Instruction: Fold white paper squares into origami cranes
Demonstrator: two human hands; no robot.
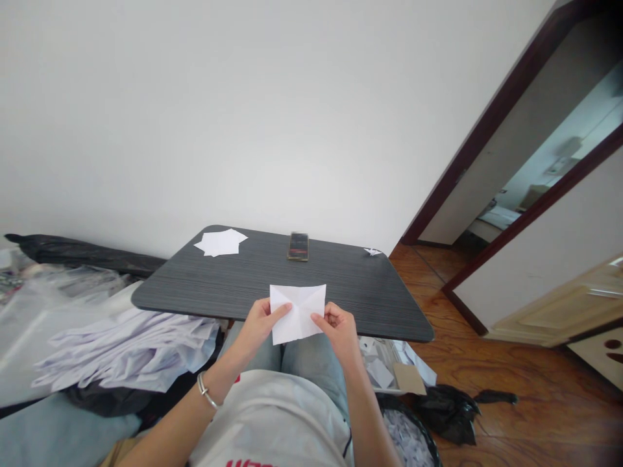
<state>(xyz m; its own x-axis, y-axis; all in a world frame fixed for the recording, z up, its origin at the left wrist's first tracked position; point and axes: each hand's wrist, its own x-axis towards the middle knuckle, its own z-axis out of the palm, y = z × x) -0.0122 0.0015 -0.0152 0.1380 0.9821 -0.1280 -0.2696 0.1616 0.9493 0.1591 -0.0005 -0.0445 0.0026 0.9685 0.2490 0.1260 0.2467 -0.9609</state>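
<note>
A square sheet of white paper (300,324) with faint crease lines is held up over my lap, by the near edge of the dark table (209,279). My left hand (265,318) pinches its left side, thumb on top and fingers behind. On the right side my right hand (337,324) grips the sheet the same way, its fingers curled. Farther off on the table lie a stack of white paper sheets (221,242) at the left, a phone (298,246) in the middle and a small folded paper piece (372,251) at the far right corner.
White folded cloth (131,350) and plastic wrapping (58,324) are piled to the left. At the right, below the table, stand a box with papers (384,370) and a bin of paper scraps (409,434). A black plastic bag (448,408) lies on the wooden floor (525,383).
</note>
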